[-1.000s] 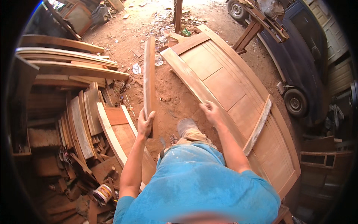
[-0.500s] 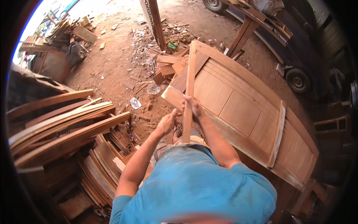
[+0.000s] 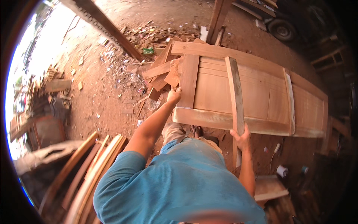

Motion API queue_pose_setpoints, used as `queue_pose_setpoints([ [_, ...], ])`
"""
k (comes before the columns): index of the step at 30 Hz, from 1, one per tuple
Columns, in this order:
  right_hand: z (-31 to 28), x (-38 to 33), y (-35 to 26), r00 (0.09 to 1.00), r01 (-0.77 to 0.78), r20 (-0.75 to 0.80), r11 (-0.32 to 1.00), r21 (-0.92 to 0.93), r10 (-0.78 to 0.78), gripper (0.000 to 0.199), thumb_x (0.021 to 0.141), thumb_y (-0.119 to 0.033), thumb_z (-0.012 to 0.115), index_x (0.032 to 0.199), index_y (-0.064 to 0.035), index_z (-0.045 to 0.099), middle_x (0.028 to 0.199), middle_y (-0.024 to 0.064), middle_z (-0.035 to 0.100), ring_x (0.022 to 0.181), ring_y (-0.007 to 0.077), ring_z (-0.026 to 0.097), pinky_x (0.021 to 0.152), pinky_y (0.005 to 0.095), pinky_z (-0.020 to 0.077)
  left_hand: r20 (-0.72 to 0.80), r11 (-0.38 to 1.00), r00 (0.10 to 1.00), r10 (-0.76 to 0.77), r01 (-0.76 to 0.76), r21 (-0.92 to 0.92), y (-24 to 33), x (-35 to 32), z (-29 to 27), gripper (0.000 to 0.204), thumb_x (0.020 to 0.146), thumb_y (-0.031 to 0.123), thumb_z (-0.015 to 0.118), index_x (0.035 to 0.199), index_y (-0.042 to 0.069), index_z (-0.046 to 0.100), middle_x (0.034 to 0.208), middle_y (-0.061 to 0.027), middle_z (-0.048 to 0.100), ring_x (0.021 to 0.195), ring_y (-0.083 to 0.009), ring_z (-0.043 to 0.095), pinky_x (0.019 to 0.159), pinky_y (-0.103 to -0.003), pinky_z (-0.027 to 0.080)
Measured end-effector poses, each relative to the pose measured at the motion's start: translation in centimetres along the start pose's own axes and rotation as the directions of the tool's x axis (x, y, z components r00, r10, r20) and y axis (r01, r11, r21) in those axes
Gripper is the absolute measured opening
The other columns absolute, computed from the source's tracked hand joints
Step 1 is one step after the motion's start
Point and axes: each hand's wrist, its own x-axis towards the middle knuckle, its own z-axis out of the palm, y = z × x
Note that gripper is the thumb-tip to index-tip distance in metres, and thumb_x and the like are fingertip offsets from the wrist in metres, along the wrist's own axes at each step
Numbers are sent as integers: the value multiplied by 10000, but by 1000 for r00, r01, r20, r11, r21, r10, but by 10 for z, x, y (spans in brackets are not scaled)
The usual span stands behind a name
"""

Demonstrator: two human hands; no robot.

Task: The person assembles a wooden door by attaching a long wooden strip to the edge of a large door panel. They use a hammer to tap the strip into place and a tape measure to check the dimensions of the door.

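A large wooden door panel point(image 3: 231, 93) lies in front of me, with grooved boards inside a frame. My right hand point(image 3: 243, 137) is closed round the near part of a long wooden strip point(image 3: 235, 87), which slants across the panel and reaches past its near edge. At the panel's left end is my left hand point(image 3: 174, 95), its fingers curled in beside the darker cross rail point(image 3: 189, 80). Whether those fingers grip the panel's edge or something small is hidden. Another narrow strip point(image 3: 289, 100) lies across the panel farther right.
Scrap boards point(image 3: 158, 71) are piled beyond the panel's left end. Two wooden posts point(image 3: 108, 28) point(image 3: 219, 20) rise behind. Long planks point(image 3: 84, 175) are stacked at lower left, and a vehicle wheel point(image 3: 281, 30) stands at the far right. Debris litters the dirt floor.
My right hand has carried the strip rightward, from the panel's left end to across its middle. The left hand has moved up to the panel's left edge. The whole view has turned.
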Motion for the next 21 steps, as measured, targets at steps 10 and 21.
queue_pose_setpoints([
  [10, 139, -135, 22, 765, -458, -501, 889, 20, 405, 910, 744, -329, 796, 1387, 143, 358, 1333, 323, 494, 1245, 424, 501, 1046, 448, 399, 383, 958, 896, -227, 277, -80, 15, 89, 26, 940, 814, 704, 624, 1353, -56, 503, 1306, -215, 582, 1187, -340, 564, 980, -479, 449],
  [21, 245, -237, 57, 399, -551, -818, 821, 147, 414, 840, 783, -247, 784, 1385, 138, 342, 1314, 346, 473, 1219, 467, 497, 1000, 491, 438, 469, 925, 843, -263, 358, -126, 48, 102, 28, 914, 831, 703, 604, 1381, -14, 467, 1318, -204, 565, 1165, -343, 574, 950, -499, 473],
])
